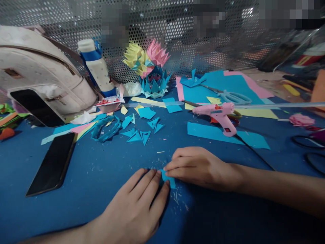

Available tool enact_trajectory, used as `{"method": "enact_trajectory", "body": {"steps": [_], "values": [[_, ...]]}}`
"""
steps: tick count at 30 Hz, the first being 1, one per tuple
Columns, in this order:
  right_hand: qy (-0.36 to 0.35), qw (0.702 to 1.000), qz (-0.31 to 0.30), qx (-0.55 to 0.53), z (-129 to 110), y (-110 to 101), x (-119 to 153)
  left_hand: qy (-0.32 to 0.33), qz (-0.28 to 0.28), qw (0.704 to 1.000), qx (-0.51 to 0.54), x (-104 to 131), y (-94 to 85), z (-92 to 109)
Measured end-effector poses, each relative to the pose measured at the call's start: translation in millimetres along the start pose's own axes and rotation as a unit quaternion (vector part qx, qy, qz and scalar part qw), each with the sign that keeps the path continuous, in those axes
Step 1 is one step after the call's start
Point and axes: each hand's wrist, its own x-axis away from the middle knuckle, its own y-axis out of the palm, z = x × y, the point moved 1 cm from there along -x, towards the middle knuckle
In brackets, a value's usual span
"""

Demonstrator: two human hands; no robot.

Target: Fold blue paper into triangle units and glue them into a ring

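Note:
A small blue piece of paper [172, 183] lies on the table between my two hands, partly hidden under the fingers. My left hand [141, 203] presses on its left side, with the fingertips bent down onto it. From the right, my right hand [199, 167] pinches the upper edge, fingers close together. Beyond my hands sit several folded blue paper triangles [137, 136], a blue paper ring [106, 128] and a blue paper strip [228, 135]. The pink glue gun [219, 117] rests across that strip, its cord running behind my right forearm.
Two phones [52, 164] stand and lie at left, by a pale backpack [43, 67] and a bottle [98, 67]. Folded paper flowers [154, 81] stand against a perforated metal panel [182, 44]. Scissors [233, 96] lie on coloured sheets [218, 84] at the back right.

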Motion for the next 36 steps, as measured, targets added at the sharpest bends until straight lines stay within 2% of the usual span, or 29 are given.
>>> {"method": "enact_trajectory", "body": {"steps": [6,15,25,36], "values": [[0.015,0.999,0.006,-0.043,1.6,2.3,2.9,0.028,0.002,0.999,0.014,2.2,1.6,-1.0],[0.040,0.997,0.001,-0.072,-0.6,3.0,0.2,0.029,0.008,0.999,0.014,4.1,2.8,-0.1],[0.059,0.997,-0.005,-0.051,-3.1,6.2,-1.3,0.025,0.026,0.999,0.019,3.1,3.4,0.3],[0.063,0.998,-0.017,-0.015,-5.6,6.9,-2.3,0.030,0.011,0.999,0.023,7.2,4.0,0.7]]}}
